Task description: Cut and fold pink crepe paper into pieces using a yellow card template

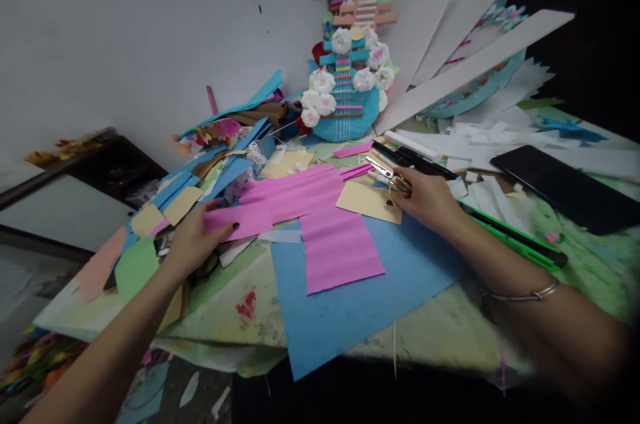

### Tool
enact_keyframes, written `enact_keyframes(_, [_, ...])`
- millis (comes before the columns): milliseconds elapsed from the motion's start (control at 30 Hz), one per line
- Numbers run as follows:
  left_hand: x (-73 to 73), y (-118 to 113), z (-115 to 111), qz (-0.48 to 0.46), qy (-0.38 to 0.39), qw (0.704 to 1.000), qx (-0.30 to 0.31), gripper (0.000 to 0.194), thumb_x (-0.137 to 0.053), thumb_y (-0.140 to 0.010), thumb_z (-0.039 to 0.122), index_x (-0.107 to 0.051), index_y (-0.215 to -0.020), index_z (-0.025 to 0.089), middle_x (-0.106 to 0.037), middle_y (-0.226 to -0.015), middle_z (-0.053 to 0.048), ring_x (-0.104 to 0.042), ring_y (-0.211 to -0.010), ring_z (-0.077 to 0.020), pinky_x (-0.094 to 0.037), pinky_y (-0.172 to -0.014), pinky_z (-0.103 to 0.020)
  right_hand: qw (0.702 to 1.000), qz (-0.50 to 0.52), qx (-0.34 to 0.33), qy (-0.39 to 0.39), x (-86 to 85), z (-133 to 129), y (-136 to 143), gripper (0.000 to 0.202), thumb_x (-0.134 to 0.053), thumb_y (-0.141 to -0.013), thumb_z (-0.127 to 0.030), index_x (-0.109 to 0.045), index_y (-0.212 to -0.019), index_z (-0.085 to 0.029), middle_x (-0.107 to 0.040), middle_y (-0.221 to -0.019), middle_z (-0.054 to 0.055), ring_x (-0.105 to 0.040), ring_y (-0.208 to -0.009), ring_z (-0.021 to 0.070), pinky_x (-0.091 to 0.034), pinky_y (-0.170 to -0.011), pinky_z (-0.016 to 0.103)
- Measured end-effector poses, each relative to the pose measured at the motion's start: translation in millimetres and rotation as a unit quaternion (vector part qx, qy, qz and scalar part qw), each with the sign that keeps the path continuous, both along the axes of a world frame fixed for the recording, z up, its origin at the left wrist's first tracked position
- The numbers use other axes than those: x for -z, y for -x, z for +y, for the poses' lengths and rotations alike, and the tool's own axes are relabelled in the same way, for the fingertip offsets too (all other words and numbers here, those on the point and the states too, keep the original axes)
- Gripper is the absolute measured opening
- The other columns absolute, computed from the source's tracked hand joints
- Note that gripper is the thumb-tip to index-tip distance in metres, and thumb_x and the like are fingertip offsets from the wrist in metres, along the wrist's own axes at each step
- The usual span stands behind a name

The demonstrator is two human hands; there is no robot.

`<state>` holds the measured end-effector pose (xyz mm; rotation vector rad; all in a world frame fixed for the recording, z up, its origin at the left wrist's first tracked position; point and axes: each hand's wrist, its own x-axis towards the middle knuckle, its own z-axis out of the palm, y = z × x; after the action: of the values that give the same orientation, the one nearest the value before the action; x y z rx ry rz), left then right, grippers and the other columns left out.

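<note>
Flat pink paper rectangle (245,221) sits left of centre, overlapping pink crinkled paper (340,251). I've got its left end pinched in the left hand (197,237), thumb on top. Right hand (427,197) grips gold-handled metal scissors (384,172) beside cream card (365,200), partly over flat blue paper sheet (420,257).

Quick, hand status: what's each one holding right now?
Left hand: closed on a pink paper piece, thumb on top.
Right hand: closed around gold-handled scissors.
</note>
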<state>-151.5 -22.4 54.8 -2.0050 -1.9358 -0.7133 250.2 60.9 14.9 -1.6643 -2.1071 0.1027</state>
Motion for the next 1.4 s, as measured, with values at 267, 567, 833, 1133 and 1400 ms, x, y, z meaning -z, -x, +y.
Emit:
enact_keyframes(267, [-8.1,-60.7,-9.9,0.173,-0.163,0.971,0.003,0.044,-0.066,-0.078,0.023,-0.059,-0.121,0.017,-0.05,-0.13,-0.021,-0.041,-0.124,-0.0473,-0.034,-0.096,-0.067,1.0,-0.002,-0.005,0.014,6.7,5.7,-0.2,0.043,-0.058,-0.073,-0.019,-0.063,-0.116,-0.015,-0.071,-0.094,0.01,-0.064,-0.078,0.0236,-0.036,-0.061,0.028])
enact_keyframes(567, [25.2,-187.2,49.6,0.056,0.106,0.943,0.31,0.04,-0.061,-0.083,0.044,-0.059,-0.108,0.013,-0.063,-0.117,-0.017,-0.055,-0.114,-0.0304,-0.045,-0.097,-0.044,0.998,0.054,0.037,-0.02,6.2,6.2,-3.7,0.037,-0.059,-0.074,-0.019,-0.067,-0.11,-0.014,-0.072,-0.095,0.011,-0.067,-0.086,0.0274,-0.045,-0.072,0.032])
enact_keyframes(833, [35.3,-210.3,121.1,-0.107,0.26,0.953,0.111,0.037,-0.06,-0.089,0.037,-0.055,-0.119,0.015,-0.058,-0.119,-0.01,-0.059,-0.104,-0.0237,-0.051,-0.087,-0.046,0.989,0.119,0.068,-0.058,-1.7,5.9,-10.8,0.038,-0.056,-0.077,-0.019,-0.066,-0.113,-0.012,-0.072,-0.1,0.01,-0.067,-0.086,0.0258,-0.047,-0.074,0.033])
enact_keyframes(1133, [-9.6,-160.8,135.4,-0.327,0.29,0.867,0.241,0.034,-0.062,-0.085,0.04,-0.065,-0.104,0.012,-0.069,-0.093,-0.007,-0.065,-0.078,-0.0156,-0.053,-0.072,-0.031,0.978,0.179,0.084,-0.068,-4.9,5.4,-12.3,0.038,-0.056,-0.076,-0.021,-0.067,-0.112,-0.012,-0.071,-0.101,0.013,-0.066,-0.093,0.028,-0.047,-0.079,0.037])
enact_keyframes(1400, [15.9,-158.9,104.0,-0.253,0.32,0.863,0.298,0.02,-0.067,-0.073,0.024,-0.072,-0.089,0.014,-0.07,-0.074,-0.005,-0.064,-0.065,-0.0147,-0.051,-0.06,-0.027,0.976,0.2,0.072,-0.045,-3.6,3.2,-8.1,0.035,-0.06,-0.074,-0.019,-0.069,-0.107,-0.012,-0.073,-0.093,0.01,-0.067,-0.083,0.0249,-0.049,-0.076,0.035])
